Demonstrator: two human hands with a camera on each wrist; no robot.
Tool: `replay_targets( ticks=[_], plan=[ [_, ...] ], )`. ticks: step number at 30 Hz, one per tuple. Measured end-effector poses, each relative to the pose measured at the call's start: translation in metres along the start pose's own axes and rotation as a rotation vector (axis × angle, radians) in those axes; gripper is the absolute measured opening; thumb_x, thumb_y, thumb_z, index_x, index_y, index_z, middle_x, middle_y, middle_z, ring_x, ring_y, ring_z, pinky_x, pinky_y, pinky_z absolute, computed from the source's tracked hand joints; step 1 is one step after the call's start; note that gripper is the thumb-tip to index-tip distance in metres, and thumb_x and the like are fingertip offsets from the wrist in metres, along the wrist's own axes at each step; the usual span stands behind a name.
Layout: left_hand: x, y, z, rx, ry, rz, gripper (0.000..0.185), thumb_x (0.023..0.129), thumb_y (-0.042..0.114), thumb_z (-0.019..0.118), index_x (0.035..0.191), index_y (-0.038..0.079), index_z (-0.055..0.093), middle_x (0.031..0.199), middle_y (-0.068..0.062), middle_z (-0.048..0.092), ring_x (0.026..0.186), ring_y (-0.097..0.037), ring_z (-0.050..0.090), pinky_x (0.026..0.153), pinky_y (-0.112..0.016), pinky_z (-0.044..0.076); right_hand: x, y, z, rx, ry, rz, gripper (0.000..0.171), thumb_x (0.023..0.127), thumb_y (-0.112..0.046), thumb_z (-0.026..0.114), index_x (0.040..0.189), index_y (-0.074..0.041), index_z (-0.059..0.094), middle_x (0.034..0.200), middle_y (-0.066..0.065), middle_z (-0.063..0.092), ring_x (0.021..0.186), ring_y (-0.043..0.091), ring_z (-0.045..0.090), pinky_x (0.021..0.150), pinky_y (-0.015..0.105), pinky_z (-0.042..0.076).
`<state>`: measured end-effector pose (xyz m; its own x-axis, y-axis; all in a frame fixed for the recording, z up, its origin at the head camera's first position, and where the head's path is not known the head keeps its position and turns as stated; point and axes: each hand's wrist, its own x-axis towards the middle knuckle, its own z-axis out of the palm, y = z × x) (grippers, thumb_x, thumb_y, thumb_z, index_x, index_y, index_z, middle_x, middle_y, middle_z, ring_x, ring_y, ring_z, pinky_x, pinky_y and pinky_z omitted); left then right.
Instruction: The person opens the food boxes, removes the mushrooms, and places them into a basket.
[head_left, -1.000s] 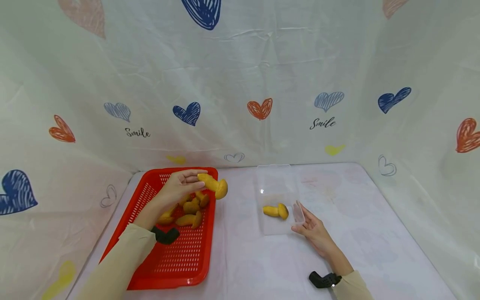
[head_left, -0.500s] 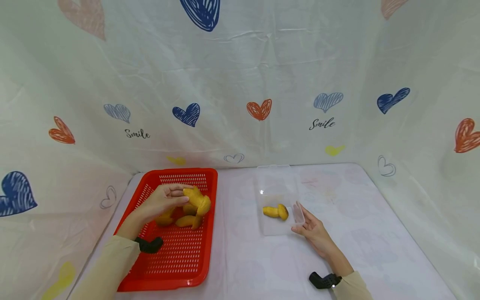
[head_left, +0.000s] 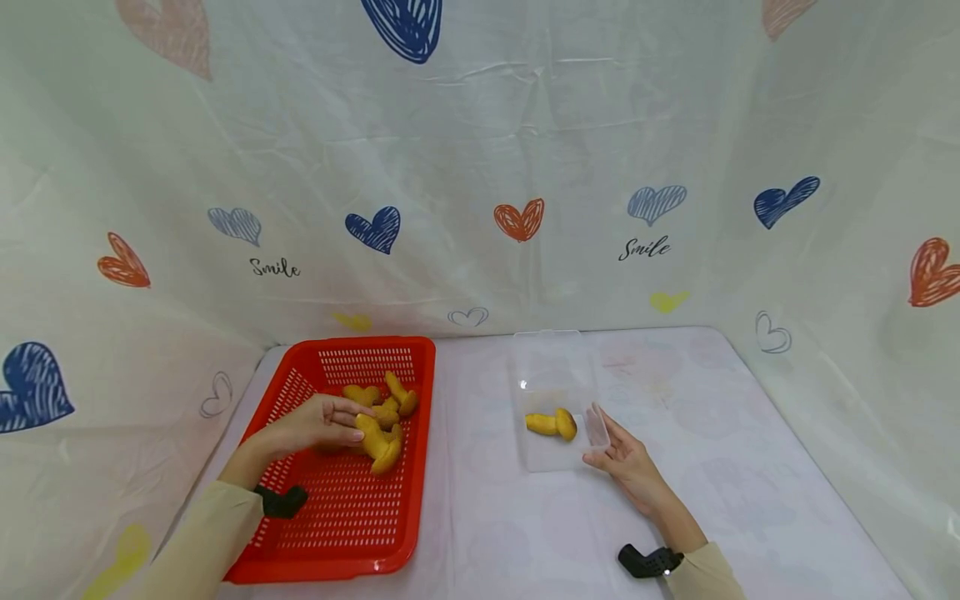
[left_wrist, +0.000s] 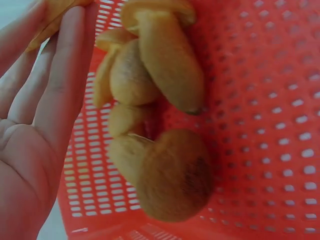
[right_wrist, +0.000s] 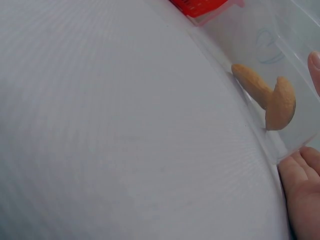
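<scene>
My left hand [head_left: 322, 423] pinches a yellow mushroom [head_left: 380, 450] between thumb and fingertips, low over the red basket [head_left: 348, 542]. Several more yellow-brown mushrooms [head_left: 405, 397] lie in that basket, some partly hidden by the hand; the left wrist view shows a cluster of mushrooms [left_wrist: 172, 65] just beside the palm. Over on the right, my right hand [head_left: 630, 462] holds the near-right end of a clear plastic box [head_left: 543, 457], thumb on one side and fingers on the other. Inside this box lies a single mushroom [head_left: 551, 424] on its side, seen too from the right wrist [right_wrist: 280, 107].
A white cloth [head_left: 502, 533] covers the table, with a strip of it between basket and box. Behind stands a white curtain [head_left: 570, 275] printed with hearts. Each forearm carries a black wrist camera [head_left: 648, 561].
My left hand, keeping its mushroom, has come back left and down from the basket's right rim to low inside the basket. The right hand and box have stayed put.
</scene>
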<state>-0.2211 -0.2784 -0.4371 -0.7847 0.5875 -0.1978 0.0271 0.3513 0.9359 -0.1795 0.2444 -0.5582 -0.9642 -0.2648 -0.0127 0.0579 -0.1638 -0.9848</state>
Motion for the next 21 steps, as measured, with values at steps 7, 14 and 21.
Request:
replay_targets(
  ticks=[7,14,21],
  plan=[
    [0.001,-0.010,0.003,0.064,-0.034,-0.016,0.035,0.094,0.008,0.069,0.124,-0.008,0.064,0.109,-0.016,0.071,0.094,-0.021,0.068,0.080,-0.028,0.057,0.001,0.002,-0.002,-0.007,0.003,0.002,0.090,0.091,0.004,0.069,0.160,-0.010,0.013,0.166,0.011,0.006,0.148,0.029,0.011,0.099,0.024,0.048],
    [0.005,-0.016,0.005,0.074,-0.058,-0.032,0.032,0.094,0.008,0.070,0.122,-0.007,0.066,0.108,-0.015,0.072,0.095,-0.021,0.066,0.080,-0.029,0.058,0.000,0.001,-0.002,-0.003,-0.004,-0.009,0.091,0.091,0.004,0.069,0.160,-0.008,0.012,0.166,0.012,0.005,0.148,0.030,0.011,0.099,0.024,0.046],
    [0.004,-0.017,0.003,0.109,-0.033,-0.031,0.031,0.094,0.009,0.070,0.121,-0.006,0.067,0.112,-0.016,0.070,0.100,-0.023,0.065,0.082,-0.027,0.057,0.000,0.002,-0.002,-0.004,-0.003,-0.002,0.090,0.091,0.004,0.068,0.160,-0.009,0.012,0.166,0.014,0.005,0.148,0.032,0.012,0.099,0.024,0.047]
  ],
)
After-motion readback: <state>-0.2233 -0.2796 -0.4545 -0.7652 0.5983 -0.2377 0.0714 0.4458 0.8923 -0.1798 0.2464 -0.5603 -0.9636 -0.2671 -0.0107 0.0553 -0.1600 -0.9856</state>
